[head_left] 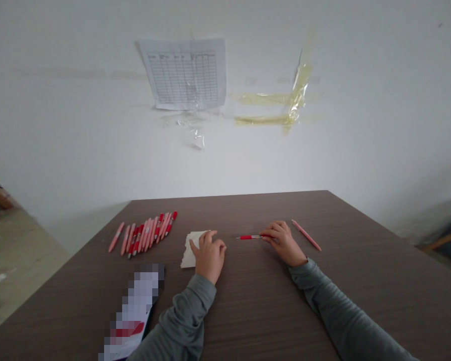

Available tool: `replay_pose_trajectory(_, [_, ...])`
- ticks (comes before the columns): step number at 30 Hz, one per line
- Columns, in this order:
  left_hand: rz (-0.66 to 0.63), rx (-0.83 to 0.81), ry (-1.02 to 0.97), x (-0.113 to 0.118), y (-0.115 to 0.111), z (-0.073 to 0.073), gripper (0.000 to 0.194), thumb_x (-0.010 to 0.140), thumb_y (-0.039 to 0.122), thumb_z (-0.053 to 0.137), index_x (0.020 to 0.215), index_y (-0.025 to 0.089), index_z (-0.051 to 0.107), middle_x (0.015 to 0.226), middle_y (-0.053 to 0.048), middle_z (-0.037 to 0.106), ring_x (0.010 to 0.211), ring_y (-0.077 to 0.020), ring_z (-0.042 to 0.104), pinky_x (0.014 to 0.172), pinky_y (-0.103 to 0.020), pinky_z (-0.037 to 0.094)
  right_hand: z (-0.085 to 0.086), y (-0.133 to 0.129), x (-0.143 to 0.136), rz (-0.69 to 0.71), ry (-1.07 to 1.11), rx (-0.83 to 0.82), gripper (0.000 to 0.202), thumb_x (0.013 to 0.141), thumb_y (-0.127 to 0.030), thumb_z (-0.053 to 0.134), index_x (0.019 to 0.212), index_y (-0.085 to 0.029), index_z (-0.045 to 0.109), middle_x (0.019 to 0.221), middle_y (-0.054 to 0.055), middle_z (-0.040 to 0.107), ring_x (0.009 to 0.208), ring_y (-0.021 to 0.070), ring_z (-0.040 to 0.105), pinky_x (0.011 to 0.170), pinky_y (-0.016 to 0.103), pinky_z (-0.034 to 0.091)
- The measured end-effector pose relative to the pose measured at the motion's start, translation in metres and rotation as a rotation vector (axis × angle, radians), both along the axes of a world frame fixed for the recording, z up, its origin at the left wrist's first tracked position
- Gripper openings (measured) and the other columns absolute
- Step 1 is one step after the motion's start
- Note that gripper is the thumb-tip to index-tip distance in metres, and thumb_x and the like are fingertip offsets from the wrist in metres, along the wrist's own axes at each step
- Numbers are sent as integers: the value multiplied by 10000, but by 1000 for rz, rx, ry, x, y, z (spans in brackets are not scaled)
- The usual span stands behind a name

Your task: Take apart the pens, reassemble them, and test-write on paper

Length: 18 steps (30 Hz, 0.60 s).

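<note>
My left hand (210, 255) rests over the right part of a cream paper piece (189, 254), its fingers apart and nothing held between them. To the right, my right hand (283, 243) has its fingers closed on the back end of a red pen (245, 237), whose tip points left. A pink pen (306, 235) lies slanted on the table just beyond my right hand. Several pink and red pens (146, 234) lie side by side in a row on the left part of the table.
On the dark table (248, 311), a partly pixelated white and red item (139, 301) lies at the front left, beside my left sleeve. A printed sheet (186, 75) and yellowish tape (265, 120) are on the wall behind.
</note>
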<state>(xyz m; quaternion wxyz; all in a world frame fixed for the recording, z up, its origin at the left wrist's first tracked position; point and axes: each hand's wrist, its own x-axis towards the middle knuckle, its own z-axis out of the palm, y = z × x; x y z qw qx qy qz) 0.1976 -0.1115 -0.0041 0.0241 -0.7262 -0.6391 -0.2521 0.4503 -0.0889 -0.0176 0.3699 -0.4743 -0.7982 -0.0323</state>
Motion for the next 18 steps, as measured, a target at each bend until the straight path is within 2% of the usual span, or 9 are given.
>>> replay_pose_trajectory(5, [-55,72,-78,1,-1,3,117,822,237,548,798,246,662,1265,-51,542,1246,-266,412,1062,-657,187,2,-2,-2,9,-3,-6,168,885,-279,546,976,-278,688,893,53,646,943,227,495,863,418,420])
replay_pose_trajectory(18, [-104,77,-108,3,-3,5,132,824,214,542,775,243,661,1263,-52,541,1256,-268,402,1071,-657,163,-2,-1,-3,65,21,-20,167,869,-289,569,981,-292,694,896,51,635,963,229,489,892,432,422])
